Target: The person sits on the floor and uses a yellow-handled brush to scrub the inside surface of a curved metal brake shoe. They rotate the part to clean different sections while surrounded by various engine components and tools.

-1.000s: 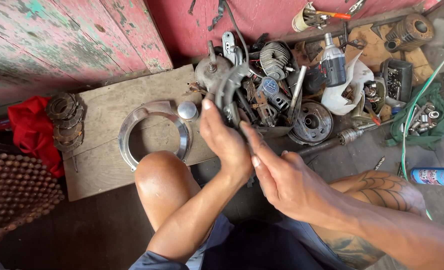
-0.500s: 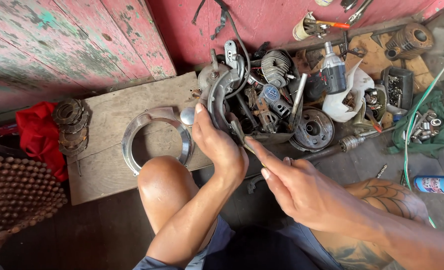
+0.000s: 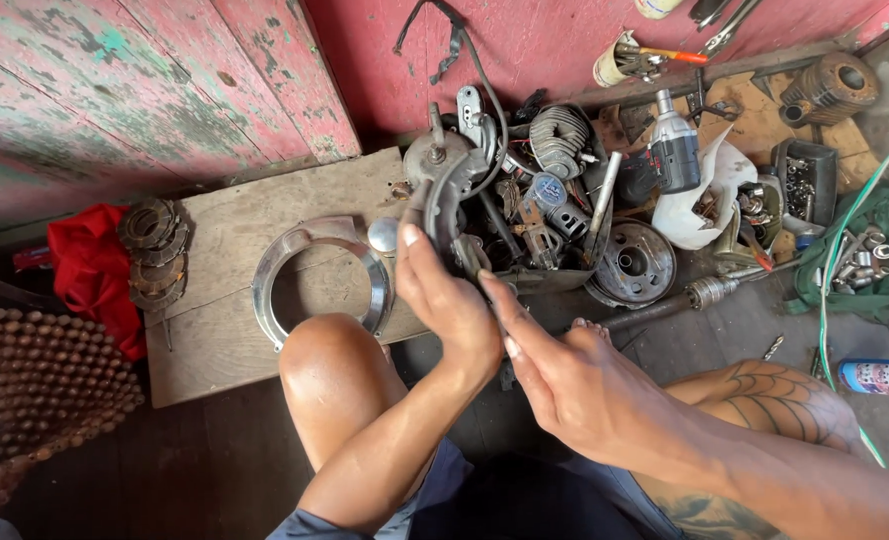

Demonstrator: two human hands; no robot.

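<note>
Gripping a curved metal part (image 3: 442, 205), seemingly, left hand (image 3: 454, 305) meets right hand (image 3: 564, 375).

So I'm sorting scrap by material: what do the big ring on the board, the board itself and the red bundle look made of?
The ring looks like bright bare metal, perhaps steel or aluminium: it shines grey with dull scuffs. The board is unfinished wood, pale with visible grain and stains. The red bundle looks like cloth, soft and creased.

Bare arms and knees, dark blue shorts, a web-pattern tattoo on the right knee (image 3: 779, 400).
</note>
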